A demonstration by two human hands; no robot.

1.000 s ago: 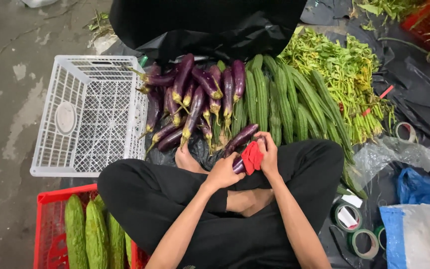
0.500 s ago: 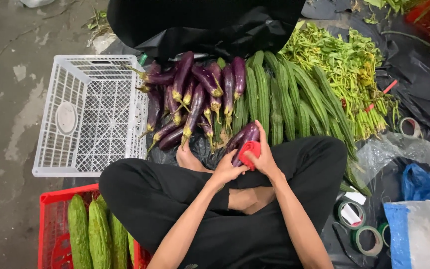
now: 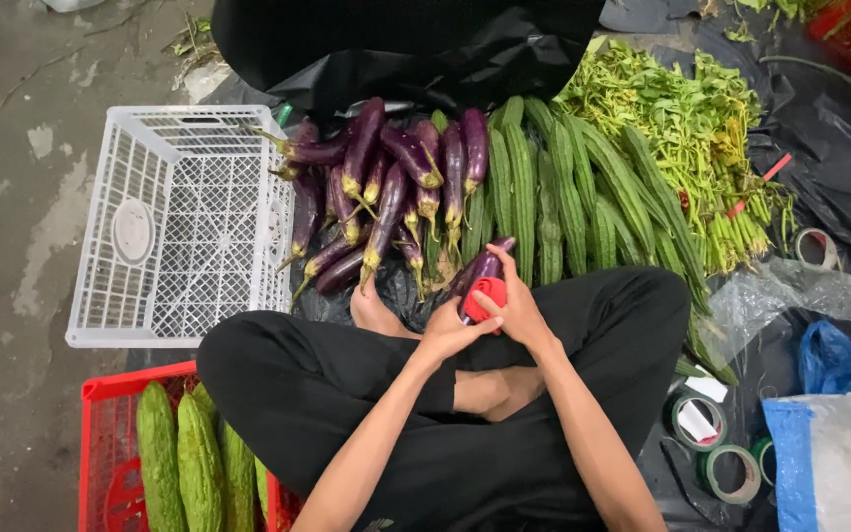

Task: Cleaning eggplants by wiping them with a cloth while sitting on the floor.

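I sit cross-legged in black trousers. My left hand point(image 3: 448, 333) and my right hand point(image 3: 516, 307) meet over my lap around a bunch of purple eggplants point(image 3: 485, 266) and a red tape roll point(image 3: 486, 294). The left hand grips the eggplants' near end from below. The right hand wraps over the red roll, pressed against the eggplants. Just beyond my bare foot lies a pile of purple eggplants point(image 3: 381, 187) on black plastic.
A white plastic crate point(image 3: 184, 222) stands at the left. A red crate point(image 3: 110, 463) holds bitter gourds point(image 3: 179, 458). Ridged green gourds point(image 3: 563, 192) and leafy greens point(image 3: 687, 118) lie at the right. Tape rolls point(image 3: 716, 448), a clear bag point(image 3: 785, 296) and a blue bag point(image 3: 844, 360) sit nearby.
The red roll has gone round the eggplant bunch, and my right hand has shifted over it. The bunch has tilted slightly upward.
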